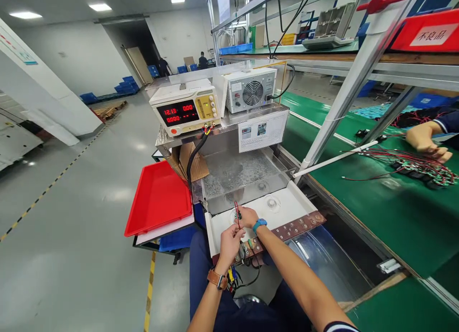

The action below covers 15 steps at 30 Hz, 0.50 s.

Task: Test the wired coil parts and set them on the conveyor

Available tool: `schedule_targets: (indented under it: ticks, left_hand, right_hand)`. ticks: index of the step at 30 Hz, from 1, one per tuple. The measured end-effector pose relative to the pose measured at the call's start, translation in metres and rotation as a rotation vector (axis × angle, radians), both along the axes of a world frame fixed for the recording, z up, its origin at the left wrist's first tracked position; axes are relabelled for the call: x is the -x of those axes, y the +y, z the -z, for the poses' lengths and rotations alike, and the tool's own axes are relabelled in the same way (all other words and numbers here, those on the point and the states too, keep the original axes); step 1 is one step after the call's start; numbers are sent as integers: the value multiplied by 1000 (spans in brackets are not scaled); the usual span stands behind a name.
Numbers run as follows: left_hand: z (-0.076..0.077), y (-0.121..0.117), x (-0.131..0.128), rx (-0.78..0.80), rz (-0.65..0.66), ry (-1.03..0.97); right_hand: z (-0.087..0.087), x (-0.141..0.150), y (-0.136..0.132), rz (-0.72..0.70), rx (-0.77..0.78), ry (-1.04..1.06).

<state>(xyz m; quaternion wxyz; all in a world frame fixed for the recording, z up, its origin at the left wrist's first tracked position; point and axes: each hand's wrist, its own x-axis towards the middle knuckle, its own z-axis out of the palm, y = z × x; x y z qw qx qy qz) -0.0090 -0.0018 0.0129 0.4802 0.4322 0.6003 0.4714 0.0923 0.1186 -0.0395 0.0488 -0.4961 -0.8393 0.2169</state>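
My right hand (248,217) is closed in a pinch around a small green circuit board (238,216), held above the white tray (296,198). A red wire (236,205) loops up from this board. Just below and nearer to me, my left hand (230,242) has thumb and forefinger pinched on the thin wire that runs down from the board. The wire's end is hidden by the fingers. Under my hands lies a brown strip (299,225) with rows of metal studs, with a green clip (250,243) and cables at its left part.
A power supply (184,107) with red digits and a grey fan-backed unit (251,90) stand on the metal shelf ahead. At left is a red tray (159,198). On the green conveyor (376,203) at right, a co-worker's hand (426,140) is over a pile of wired boards (426,171).
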Motion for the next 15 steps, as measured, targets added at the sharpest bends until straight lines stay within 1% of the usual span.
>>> schedule_targets:
  ticks: [5, 9, 15]
  left_hand:
    - [8, 1, -7, -16, 56, 78]
    - [14, 0, -11, 2, 84, 72]
    - [17, 1, -10, 26, 100, 46]
  right_hand:
    - [-3, 0, -1, 13, 4, -1]
    - [-6, -1, -2, 13, -1, -1]
    - [-8, -1, -3, 26, 10, -18]
